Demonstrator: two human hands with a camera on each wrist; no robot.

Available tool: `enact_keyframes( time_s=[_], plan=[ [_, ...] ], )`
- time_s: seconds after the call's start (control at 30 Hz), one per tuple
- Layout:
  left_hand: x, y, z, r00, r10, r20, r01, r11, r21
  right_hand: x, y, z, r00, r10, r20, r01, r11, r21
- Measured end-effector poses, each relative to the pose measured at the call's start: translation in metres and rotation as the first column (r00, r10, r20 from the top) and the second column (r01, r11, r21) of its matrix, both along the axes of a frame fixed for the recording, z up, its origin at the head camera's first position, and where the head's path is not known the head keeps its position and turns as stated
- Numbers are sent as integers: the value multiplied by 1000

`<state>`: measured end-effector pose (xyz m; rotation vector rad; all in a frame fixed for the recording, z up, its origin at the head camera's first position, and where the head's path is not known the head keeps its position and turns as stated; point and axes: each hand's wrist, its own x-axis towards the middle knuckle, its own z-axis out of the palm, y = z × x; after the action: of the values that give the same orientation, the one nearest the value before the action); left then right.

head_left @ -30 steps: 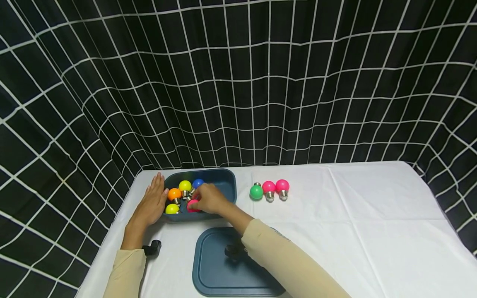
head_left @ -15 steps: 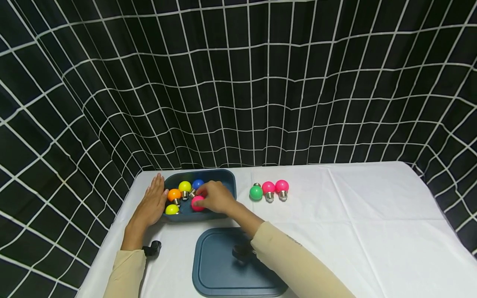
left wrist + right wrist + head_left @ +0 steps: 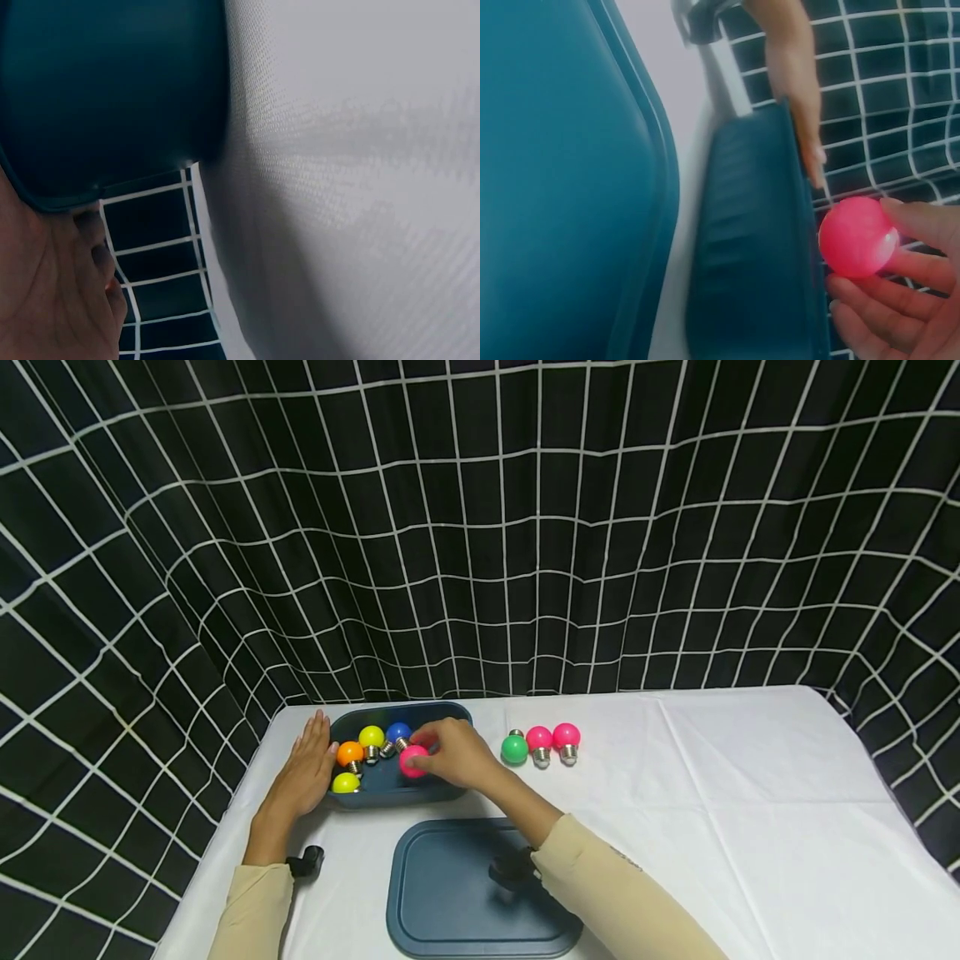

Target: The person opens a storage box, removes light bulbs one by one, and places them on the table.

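Note:
My right hand [image 3: 453, 752] pinches a pink light bulb [image 3: 413, 762] by its round globe, over the right part of a dark blue bin [image 3: 390, 799]. In the right wrist view, the pink bulb [image 3: 859, 237] sits between thumb and fingers, above the bin's rim. Straight-fingered, my left hand [image 3: 303, 768] rests against the bin's left end; the left wrist view shows its palm [image 3: 45, 285] at the bin's wall [image 3: 112, 90]. Inside the bin lie an orange bulb [image 3: 350, 753], a blue bulb [image 3: 398, 732] and two yellow bulbs [image 3: 371, 737], mostly toward the left.
To the right of the bin, a green bulb [image 3: 514, 749] and two pink bulbs [image 3: 539, 739] lie in a row on the white tablecloth [image 3: 712, 827]. A dark blue lid [image 3: 480, 893] lies flat in front, under my right forearm. Gridded black curtain [image 3: 525, 527] surrounds the table.
My right hand has moved to the right and slightly up with the pink bulb, away from the other bulbs in the bin. The left hand has stayed at the bin's end.

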<state>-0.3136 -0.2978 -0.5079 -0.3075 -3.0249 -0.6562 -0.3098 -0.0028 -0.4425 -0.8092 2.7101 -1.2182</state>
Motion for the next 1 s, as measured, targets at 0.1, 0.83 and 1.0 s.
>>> enact_keyframes(
  time_s=[0.1, 0.83, 1.0],
  plan=[
    [0, 0, -1, 1000, -2, 0, 2, 1000, -3, 3, 7, 3, 1000, -6, -10, 6, 1000, -19],
    [-2, 0, -2, 1000, -6, -17, 6, 1000, -13, 18, 64, 5, 994, -105, -26, 99, 981, -166],
    [0, 0, -2, 1000, -11, -22, 10, 1000, -8, 19, 82, 0, 992, -124, -9, 121, 977, -176]
  ],
)
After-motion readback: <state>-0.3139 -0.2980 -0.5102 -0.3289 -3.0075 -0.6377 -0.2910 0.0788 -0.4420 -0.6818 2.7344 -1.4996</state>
